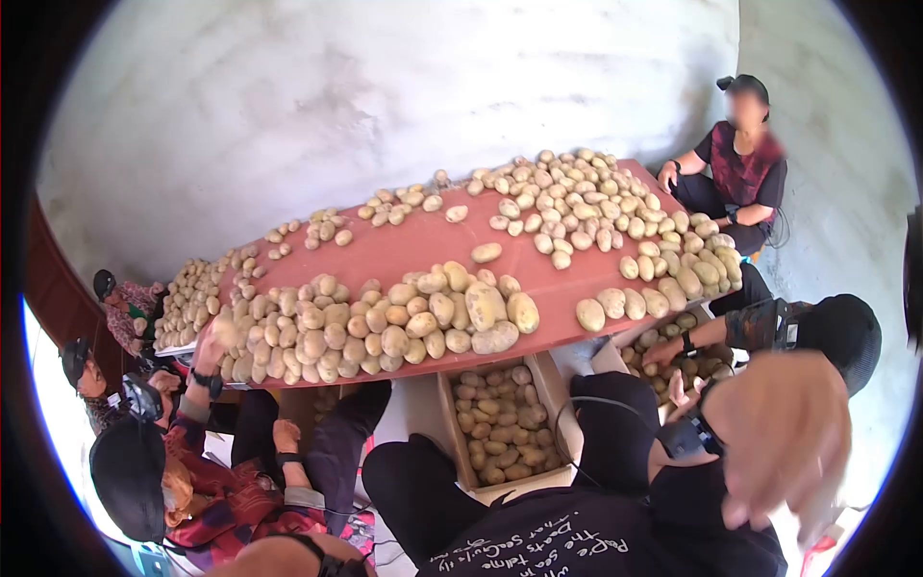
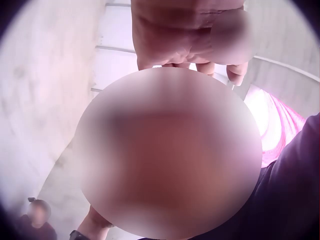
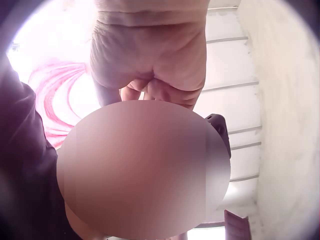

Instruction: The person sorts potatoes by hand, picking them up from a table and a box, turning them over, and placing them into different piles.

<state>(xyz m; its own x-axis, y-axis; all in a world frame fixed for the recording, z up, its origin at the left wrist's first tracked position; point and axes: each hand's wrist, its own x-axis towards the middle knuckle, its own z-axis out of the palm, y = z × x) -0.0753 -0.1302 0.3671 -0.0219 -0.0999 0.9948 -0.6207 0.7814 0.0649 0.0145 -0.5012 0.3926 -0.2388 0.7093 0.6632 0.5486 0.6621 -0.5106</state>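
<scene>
**Both hands raised near the head, potatoes waiting on the table**

I judge that this is a pause in sorting potatoes, perhaps to adjust something at the head. The right hand is lifted close to the head camera, and of the left hand I see only a part, at the lower edge. The fingertips are hidden in both wrist views, so I cannot tell whether either grip is wide or narrow, or whether it holds something.

The potatoes lie in heaps on the red table, with large ones along its near edge. More of them are inside the open carton, between the table and my knees.

For the next move, I think I must first lower both hands, then choose one potato by its size and close the fingers softly around it. The pile is at the very edge, so careless contact could make some roll down.
</scene>
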